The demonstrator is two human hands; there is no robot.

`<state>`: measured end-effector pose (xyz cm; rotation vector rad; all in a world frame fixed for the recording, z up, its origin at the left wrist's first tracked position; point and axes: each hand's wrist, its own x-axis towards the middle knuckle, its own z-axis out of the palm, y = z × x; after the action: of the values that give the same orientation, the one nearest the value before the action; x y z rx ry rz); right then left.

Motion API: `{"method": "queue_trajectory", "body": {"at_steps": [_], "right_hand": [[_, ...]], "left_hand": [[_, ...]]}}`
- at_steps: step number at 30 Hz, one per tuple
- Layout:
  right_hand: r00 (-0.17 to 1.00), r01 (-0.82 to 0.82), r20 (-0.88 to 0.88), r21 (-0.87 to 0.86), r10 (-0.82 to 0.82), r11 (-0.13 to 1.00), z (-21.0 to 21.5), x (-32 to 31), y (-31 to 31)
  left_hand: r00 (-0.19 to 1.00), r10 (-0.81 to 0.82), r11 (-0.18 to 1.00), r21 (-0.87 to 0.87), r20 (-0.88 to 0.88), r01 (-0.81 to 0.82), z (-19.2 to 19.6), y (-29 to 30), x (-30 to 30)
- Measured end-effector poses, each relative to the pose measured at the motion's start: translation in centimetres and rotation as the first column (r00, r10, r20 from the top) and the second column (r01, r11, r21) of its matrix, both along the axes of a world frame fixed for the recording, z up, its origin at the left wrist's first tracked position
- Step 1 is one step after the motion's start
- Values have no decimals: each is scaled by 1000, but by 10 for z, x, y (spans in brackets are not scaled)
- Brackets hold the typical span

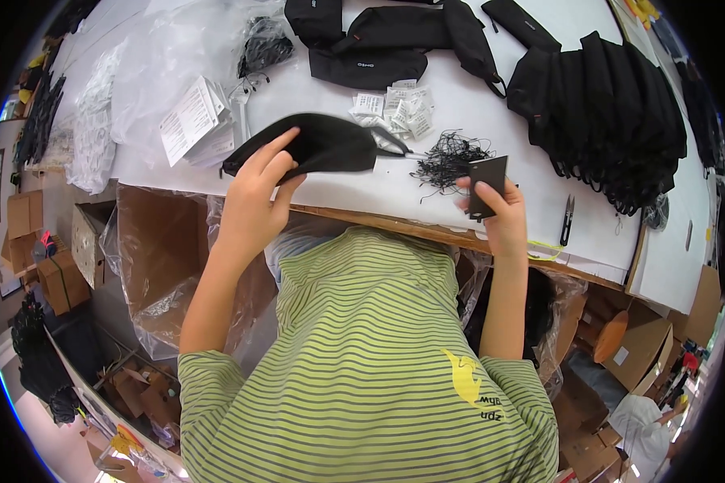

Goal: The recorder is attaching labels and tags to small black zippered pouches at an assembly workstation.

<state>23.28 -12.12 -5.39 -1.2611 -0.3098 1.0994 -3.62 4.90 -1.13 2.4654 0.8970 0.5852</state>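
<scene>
Black pouch (314, 145) in left hand (258, 189)

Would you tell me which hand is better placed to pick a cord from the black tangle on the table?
Right: the right hand, holding a black tag, sits beside the tangle of cords; the left hand grips the pouch.

White table (491, 113) top of frame holds black pouches (379, 44), small white packets (395, 105), tangled black strings (451, 157). Stack of black pouches (612, 121) upper right, snips (568, 217) right edge. Cardboard boxes (56, 274) lower left.

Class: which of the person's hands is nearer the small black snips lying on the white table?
Right. The right hand, holding a black card, is just left of the snips; the left hand is far across, holding a black pouch.
</scene>
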Motion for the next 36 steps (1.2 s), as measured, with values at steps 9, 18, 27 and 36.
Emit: {"method": "queue_trajectory", "body": {"at_steps": [9,18,27,36], "right_hand": [[983,172,55,42,-174,984,-9,37,-6],[681,160,-688,-193,-250,968,-14,-50,50],[786,170,-554,-234,-275,957,-31,-77,67],[977,211,21,-37,-211,977,-22,-47,58]], "left_hand": [[995,-68,968,-248,-74,47,4,-15,-11],[970,-211,924,-347,-122,158,8,-39,3],[963,-230,930,-323,-139,175,13,-46,3],[951,-274,923,-317,-144,218,12,-42,-4]]}}
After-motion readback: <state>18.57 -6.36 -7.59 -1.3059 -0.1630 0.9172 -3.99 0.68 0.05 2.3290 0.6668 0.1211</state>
